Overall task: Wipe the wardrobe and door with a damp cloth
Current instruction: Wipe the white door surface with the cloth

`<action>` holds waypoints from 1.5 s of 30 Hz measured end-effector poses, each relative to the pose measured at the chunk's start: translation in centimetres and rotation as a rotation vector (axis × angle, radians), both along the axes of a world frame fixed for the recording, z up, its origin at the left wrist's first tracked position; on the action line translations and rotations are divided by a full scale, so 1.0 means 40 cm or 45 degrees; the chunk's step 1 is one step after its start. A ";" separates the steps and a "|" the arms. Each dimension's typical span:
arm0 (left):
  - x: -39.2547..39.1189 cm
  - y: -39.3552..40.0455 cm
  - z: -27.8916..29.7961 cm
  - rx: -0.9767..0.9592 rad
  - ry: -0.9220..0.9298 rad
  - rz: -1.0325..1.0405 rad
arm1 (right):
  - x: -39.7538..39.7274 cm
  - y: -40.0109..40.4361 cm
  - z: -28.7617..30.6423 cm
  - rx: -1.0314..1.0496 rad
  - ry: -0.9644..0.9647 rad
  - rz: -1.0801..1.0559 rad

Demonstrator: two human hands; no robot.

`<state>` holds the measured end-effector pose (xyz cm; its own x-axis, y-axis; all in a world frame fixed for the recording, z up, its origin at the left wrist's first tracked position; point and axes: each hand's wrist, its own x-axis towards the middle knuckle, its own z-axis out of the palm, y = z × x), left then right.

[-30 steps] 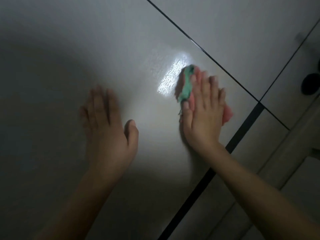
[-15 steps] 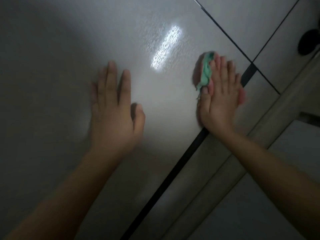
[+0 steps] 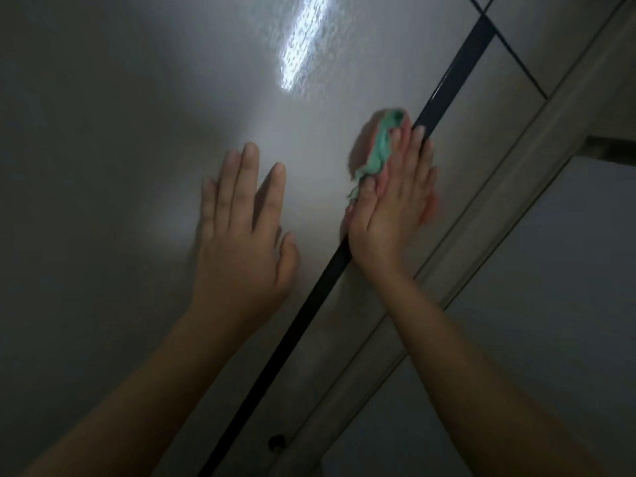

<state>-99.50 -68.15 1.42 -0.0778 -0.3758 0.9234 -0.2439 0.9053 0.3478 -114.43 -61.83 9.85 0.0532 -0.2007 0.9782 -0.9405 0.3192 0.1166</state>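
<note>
- The right hand point(image 3: 392, 208) lies flat with its fingers together, pressing a green and pink cloth point(image 3: 380, 146) against the pale wardrobe panel point(image 3: 137, 166); the cloth is pinned under the palm rather than clenched.
- The cloth sits at the panel's right edge, bunched above the thumb, with a pink corner point(image 3: 430, 208) peeking out past the little-finger side.
- The left hand point(image 3: 244, 242) is spread open and holds nothing, its palm flat on the same panel, beside the right hand but apart from it.
- A dark strip point(image 3: 309, 304) runs on a slant from bottom centre to upper right; the right hand and its fingertips lie across it, hiding a stretch of it.
- Beyond the strip comes a narrow pale panel point(image 3: 461, 166), then a light frame moulding point(image 3: 516, 173) on the same slant, and past that a plain grey surface point(image 3: 550, 304).
- The right forearm point(image 3: 481, 366) crosses the moulding and covers part of it.
- Thin dark seams point(image 3: 516, 60) divide the panels at upper right.
- A bright streak of reflected light point(image 3: 303, 39) lies on the wardrobe panel above the hands.
- A small dark round spot point(image 3: 276, 441) sits near the bottom by the strip; too dim to tell what it is.
- The light is poor, both hands are a little blurred, and most of the cloth is hidden beneath the right hand.
- Both forearms are cut off by the lower edge.
</note>
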 end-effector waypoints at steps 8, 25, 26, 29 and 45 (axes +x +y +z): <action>-0.036 0.012 -0.058 -0.047 -0.113 0.045 | -0.055 0.060 -0.444 0.255 -0.064 -0.085; -0.058 0.029 -0.092 -0.037 -0.099 0.006 | -0.057 0.061 -0.544 0.160 -0.226 -0.073; -0.057 0.031 -0.092 -0.036 -0.095 -0.001 | -0.051 0.059 -0.546 0.155 -0.241 -0.077; -0.053 0.032 -0.093 -0.033 -0.085 -0.040 | -0.030 0.044 -0.495 0.088 -0.290 -0.046; -0.052 0.010 -0.098 -0.090 -0.089 -0.064 | -0.041 0.026 -0.369 -0.150 -0.329 -0.064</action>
